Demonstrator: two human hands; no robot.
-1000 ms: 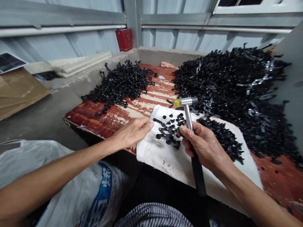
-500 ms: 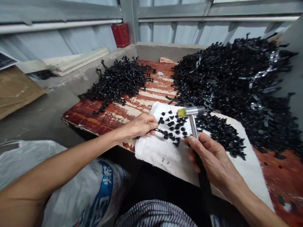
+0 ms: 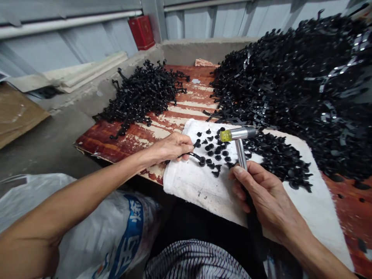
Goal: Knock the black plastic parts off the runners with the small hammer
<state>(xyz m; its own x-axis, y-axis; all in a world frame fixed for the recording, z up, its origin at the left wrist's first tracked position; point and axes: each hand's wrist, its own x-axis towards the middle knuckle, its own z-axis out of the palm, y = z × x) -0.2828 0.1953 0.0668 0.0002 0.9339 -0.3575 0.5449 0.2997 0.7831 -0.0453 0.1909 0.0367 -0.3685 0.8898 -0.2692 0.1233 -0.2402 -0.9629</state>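
My left hand (image 3: 171, 149) pinches a black linked metal part (image 3: 196, 157) at the left edge of a white cloth pad (image 3: 203, 186). Several small black caps (image 3: 216, 149) lie scattered on the pad just right of that part. My right hand (image 3: 263, 193) grips the handle of a small hammer (image 3: 240, 145) with a steel head and a yellow tip; the head hovers over the caps.
A huge heap of black metal parts (image 3: 296, 85) fills the right side of the worn red wooden board (image 3: 130, 139). A smaller black pile (image 3: 139, 93) lies at the back left. A white printed sack (image 3: 95, 232) sits below left; a red box (image 3: 141, 33) stands by the wall.
My left hand took hold of the linked part and drew it left toward the pad's edge. The hammer and my right hand shifted slightly right and down in the view.
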